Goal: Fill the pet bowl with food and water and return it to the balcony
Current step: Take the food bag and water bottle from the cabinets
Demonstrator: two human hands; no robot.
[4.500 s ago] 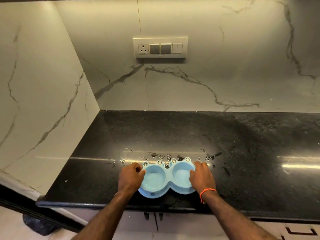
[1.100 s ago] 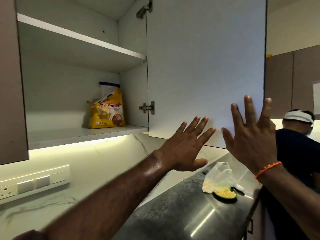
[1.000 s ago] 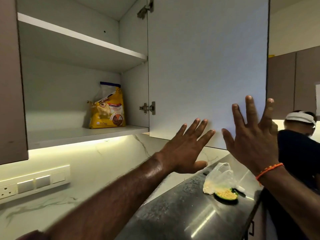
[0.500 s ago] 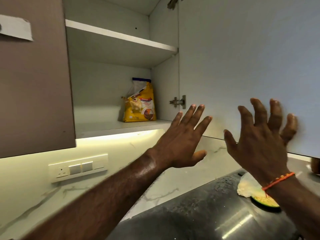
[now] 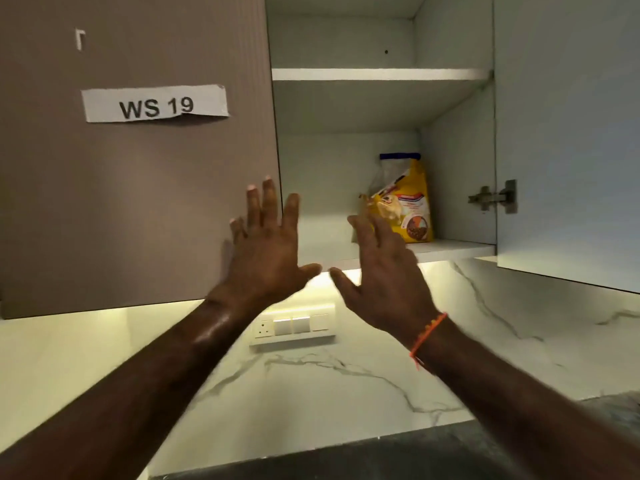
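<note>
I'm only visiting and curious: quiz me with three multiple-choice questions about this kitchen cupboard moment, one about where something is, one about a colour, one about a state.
1. Where is the pet food bag?
A. lower cupboard shelf
B. upper shelf
C. counter

2. What colour is the wristband?
A. green
B. orange
C. white

3. What are the left hand and right hand doing?
A. gripping the bag
B. closed in fists
C. open and empty

Answers:
1 A, the bag stands on the lower shelf.
2 B, an orange band circles the right wrist.
3 C, fingers are spread, holding nothing.
</note>
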